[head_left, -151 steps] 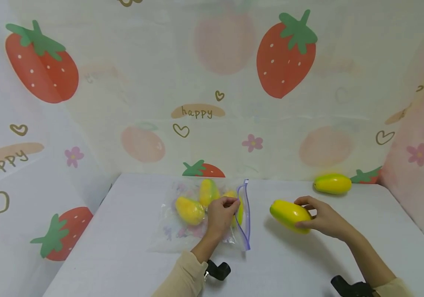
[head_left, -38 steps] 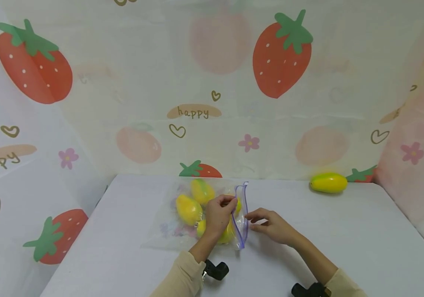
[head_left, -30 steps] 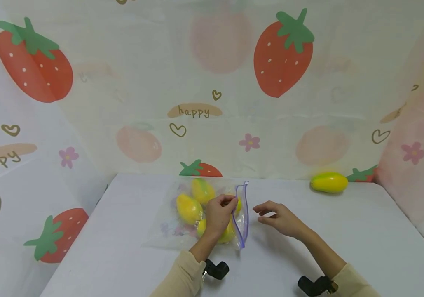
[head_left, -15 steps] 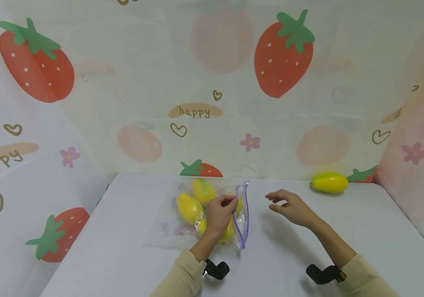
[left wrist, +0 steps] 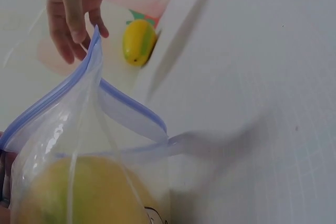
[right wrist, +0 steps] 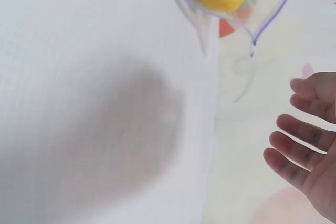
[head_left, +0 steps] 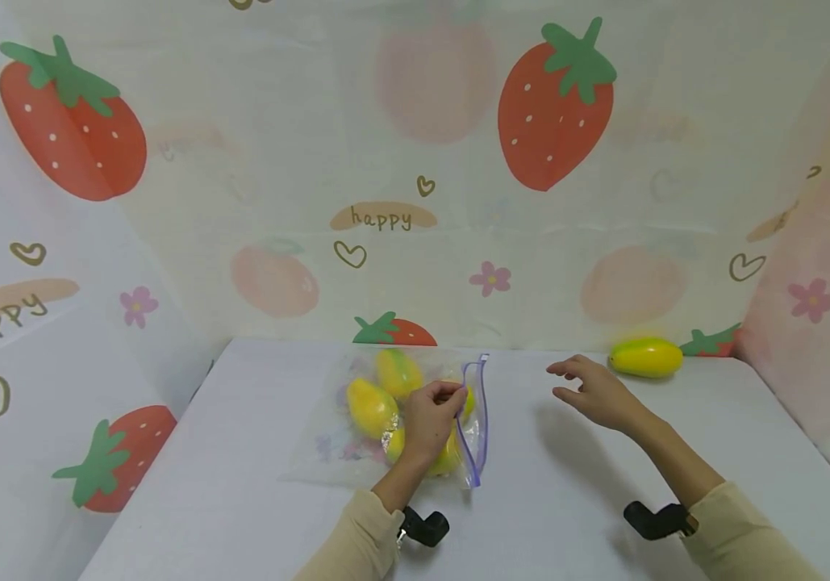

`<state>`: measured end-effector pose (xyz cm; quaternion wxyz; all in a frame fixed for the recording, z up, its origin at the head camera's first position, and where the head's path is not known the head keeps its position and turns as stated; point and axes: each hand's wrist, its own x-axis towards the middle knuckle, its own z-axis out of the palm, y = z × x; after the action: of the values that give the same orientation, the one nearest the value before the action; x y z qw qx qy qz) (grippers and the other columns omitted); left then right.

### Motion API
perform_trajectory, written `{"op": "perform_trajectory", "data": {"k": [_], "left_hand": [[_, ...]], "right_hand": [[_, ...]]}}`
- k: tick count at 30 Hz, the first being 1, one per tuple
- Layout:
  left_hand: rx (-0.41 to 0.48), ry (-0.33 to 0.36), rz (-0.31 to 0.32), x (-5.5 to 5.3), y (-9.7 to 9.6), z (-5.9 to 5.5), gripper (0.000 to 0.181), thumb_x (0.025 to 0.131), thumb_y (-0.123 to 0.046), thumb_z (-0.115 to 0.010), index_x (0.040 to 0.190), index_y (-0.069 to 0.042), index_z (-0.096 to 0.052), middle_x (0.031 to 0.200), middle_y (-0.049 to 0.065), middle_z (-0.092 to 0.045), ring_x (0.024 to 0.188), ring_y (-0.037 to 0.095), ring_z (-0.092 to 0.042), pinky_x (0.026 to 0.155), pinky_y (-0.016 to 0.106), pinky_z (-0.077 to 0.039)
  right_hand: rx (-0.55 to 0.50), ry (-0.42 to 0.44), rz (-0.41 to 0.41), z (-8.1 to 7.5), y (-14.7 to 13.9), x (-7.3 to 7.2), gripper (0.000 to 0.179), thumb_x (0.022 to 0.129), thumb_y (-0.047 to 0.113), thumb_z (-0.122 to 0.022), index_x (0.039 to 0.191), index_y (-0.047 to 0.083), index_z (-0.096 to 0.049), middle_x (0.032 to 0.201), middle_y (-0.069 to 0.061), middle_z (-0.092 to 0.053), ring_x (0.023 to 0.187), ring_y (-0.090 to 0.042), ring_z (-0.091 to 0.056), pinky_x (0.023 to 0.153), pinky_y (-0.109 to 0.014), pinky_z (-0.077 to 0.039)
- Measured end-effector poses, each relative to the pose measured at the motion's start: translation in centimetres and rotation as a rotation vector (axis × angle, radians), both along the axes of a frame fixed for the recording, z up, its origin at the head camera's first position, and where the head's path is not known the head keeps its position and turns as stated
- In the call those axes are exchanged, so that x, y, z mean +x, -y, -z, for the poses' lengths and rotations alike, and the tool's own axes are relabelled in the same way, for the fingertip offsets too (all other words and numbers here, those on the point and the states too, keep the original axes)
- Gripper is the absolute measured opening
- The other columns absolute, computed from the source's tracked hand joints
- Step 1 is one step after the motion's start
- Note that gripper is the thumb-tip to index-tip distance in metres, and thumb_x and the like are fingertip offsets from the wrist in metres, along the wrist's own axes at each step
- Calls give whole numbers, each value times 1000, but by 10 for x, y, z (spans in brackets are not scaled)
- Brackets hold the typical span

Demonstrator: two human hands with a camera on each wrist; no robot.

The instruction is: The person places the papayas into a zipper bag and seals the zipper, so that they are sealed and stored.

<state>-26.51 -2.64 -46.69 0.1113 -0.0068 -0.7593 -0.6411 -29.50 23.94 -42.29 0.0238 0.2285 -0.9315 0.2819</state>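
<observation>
My left hand [head_left: 427, 426] pinches the near-side rim of a clear zip bag [head_left: 313, 461], whose purple-edged mouth faces right and gapes apart. Inside lie several yellow-green fruits [head_left: 371, 410], shaped like papayas or mangoes; the hand partly hides them. One fruit [left wrist: 84, 192] shows just inside the mouth in the left wrist view. My right hand [head_left: 599, 397] hovers over the table's right half, fingers spread and loosely bent, holding nothing. A papaya-like yellow-green fruit [head_left: 645, 357] lies at the back right, a little beyond that hand.
A white table [head_left: 226, 452] carries the bag and the single fruit. Printed cloth with strawberries stands behind it [head_left: 415, 274] and at both sides. A black camera mount [head_left: 425, 527] sits on the left wrist, another mount [head_left: 657, 520] on the right.
Five seconds ago my right hand held a papaya-like fruit beside the bag; that hand is now bare and the bag fuller. It has since withdrawn rightward and back from the mouth. The left stays put.
</observation>
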Motion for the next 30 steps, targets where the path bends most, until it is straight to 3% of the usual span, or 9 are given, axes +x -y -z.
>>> {"op": "perform_trajectory", "data": {"k": [11,23,30], "left_hand": [[-5,-4,-1,-3,2,1,16,88,-19,-70,92,-4,-75,82,9,-72,68,6,-58,62,15,-49],[-1,3,-5,-3,1,2,15,89,-18,-70,90,-3,-75,79,9,-71,66,5,-56,60,15,-49],[-5,20,4,-2,0,0,15,90,-18,-69,90,-4,-74,77,7,-70,65,7,-56,60,16,-49]], "right_hand": [[87,-11,58,-10,-20,-12,34,92,11,-63,123,-3,-61,117,-22,-60,106,-39,-56,91,-54,-51],[147,-18,162,-18,-50,-29,42,91,16,-63,125,-8,-57,123,-33,-53,106,-48,-56,87,-58,-49],[180,-50,216,-15,-73,-42,45,87,16,-64,122,-11,-57,122,-38,-52,107,-54,-52,86,-63,-45]]}}
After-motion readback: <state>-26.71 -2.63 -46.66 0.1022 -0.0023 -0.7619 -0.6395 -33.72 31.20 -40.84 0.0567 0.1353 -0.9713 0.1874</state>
